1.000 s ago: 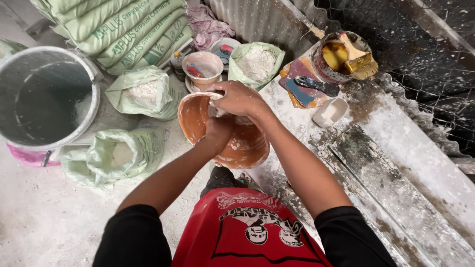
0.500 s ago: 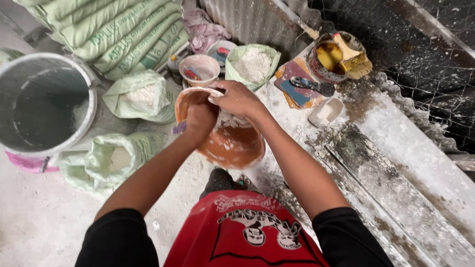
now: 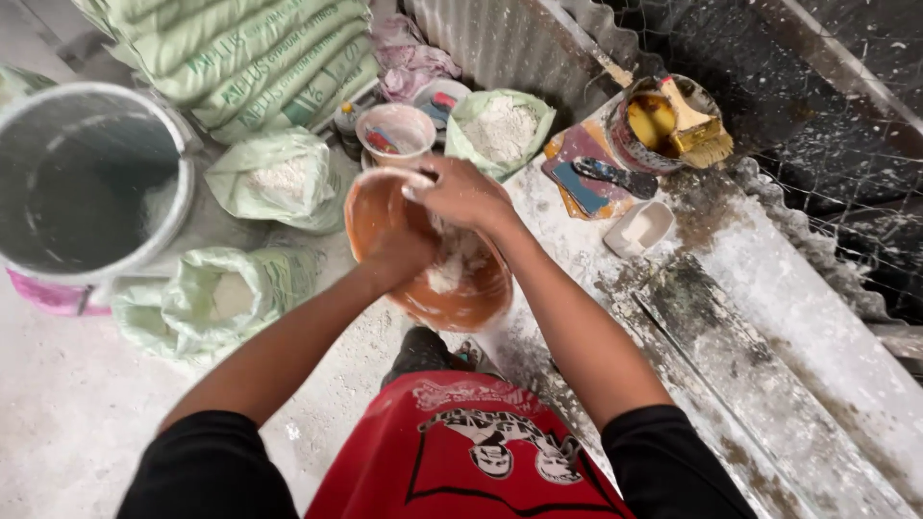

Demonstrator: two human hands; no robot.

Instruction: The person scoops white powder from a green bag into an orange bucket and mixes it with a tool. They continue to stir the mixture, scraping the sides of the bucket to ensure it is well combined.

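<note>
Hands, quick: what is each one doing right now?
Left hand: inside the orange bowl, fingers hidden; cannot tell.
Right hand: curled over the bowl's white powder; grip cannot be told.

A large grey bucket (image 3: 87,183) stands at the far left on a pink base. Beside it lie stacked pale green sacks (image 3: 250,58) and three open green bags of white powder (image 3: 274,178) (image 3: 216,298) (image 3: 500,130). A small pink-white cup (image 3: 396,133) sits between two of the bags. Further right, a round tin (image 3: 663,120) holds a yellow-stained brush (image 3: 700,130) (its bristles caked), next to a trowel (image 3: 615,176) and a small white rectangular tub (image 3: 642,228). A corrugated sheet (image 3: 519,43) leans behind.
</note>
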